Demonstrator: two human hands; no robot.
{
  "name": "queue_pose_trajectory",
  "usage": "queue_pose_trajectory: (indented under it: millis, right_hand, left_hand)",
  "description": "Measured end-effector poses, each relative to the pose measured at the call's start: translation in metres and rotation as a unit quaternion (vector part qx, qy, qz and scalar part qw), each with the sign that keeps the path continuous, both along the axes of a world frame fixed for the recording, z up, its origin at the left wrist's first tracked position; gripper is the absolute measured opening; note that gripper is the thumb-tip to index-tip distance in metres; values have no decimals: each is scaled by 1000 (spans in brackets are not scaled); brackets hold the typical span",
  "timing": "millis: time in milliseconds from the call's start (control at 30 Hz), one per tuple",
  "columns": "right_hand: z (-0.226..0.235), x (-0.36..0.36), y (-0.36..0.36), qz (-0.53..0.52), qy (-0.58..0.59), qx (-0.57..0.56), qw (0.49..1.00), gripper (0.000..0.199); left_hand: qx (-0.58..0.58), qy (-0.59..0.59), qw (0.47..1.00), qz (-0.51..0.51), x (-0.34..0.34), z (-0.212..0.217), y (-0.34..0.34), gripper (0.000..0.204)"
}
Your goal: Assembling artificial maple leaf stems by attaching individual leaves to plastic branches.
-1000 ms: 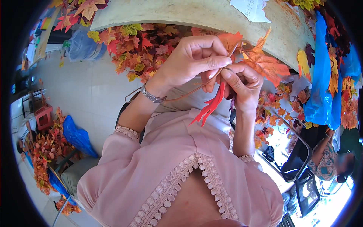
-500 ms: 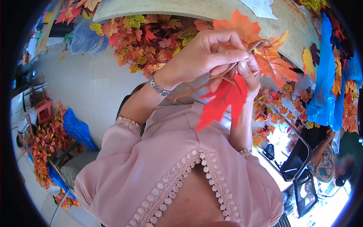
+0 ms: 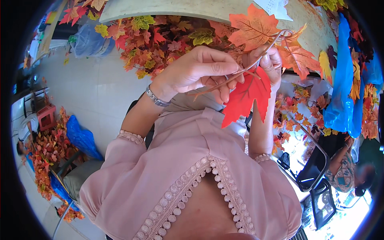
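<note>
In front of my chest is an artificial maple leaf branch with a thin brown stem (image 3: 218, 86) slanting from lower left to upper right. A red leaf (image 3: 249, 96) hangs from it below my hands. Near its upper end, where the stem curls, are an orange leaf (image 3: 254, 29) and another orange leaf (image 3: 299, 60). My left hand (image 3: 206, 71), with a metal watch (image 3: 155, 97) on the wrist, pinches the stem between thumb and fingers. Closed around the stem farther up is my right hand (image 3: 270, 66); some of its fingers are hidden behind the stem and leaves.
A pale table (image 3: 168, 9) edges the far side, with a heap of maple leaves (image 3: 150, 44) below it. Blue plastic (image 3: 340, 88) hangs at the right. Leaf piles (image 3: 48, 156) and a red stool (image 3: 47, 116) stand left. Another person (image 3: 344, 170) is at lower right.
My left hand has shifted down and left along the stem, apart from my right hand. The red leaf has swung right, and the upper orange leaf now faces me more plainly.
</note>
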State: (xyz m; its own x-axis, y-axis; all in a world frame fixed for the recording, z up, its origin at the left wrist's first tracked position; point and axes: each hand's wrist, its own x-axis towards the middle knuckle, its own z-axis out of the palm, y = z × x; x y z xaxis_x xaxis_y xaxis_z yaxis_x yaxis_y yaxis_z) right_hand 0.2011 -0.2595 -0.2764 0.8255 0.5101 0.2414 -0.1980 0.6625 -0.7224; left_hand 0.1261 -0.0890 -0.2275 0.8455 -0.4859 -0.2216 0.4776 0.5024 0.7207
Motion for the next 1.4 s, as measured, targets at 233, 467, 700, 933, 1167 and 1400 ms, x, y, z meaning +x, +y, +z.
queue_pose_trajectory:
  millis: [233, 467, 700, 933, 1167, 1400]
  right_hand:
    - [-2, 7, 2, 110, -1, -33, 993, 11]
    - [29, 6, 15, 254, -62, -66, 963, 26]
    - [83, 51, -23, 326, -219, -361, 846, 31]
    - [169, 172, -94, -211, -292, -407, 839, 18]
    - [172, 250, -66, -452, -151, -564, 674, 41]
    - [146, 292, -73, -496, -203, -561, 631, 26]
  left_hand:
    - [-172, 20, 985, 20, -2, -14, -11, 18]
    - [-252, -30, 966, -40, -17, -5, -10, 19]
    - [-293, -191, 931, 103, -19, 2, 7, 20]
    - [-335, -213, 913, 95, -14, -1, 21, 19]
    - [-265, -181, 933, 162, -15, -10, 22, 20]
    - [-230, -163, 944, 172, -12, -11, 27, 20]
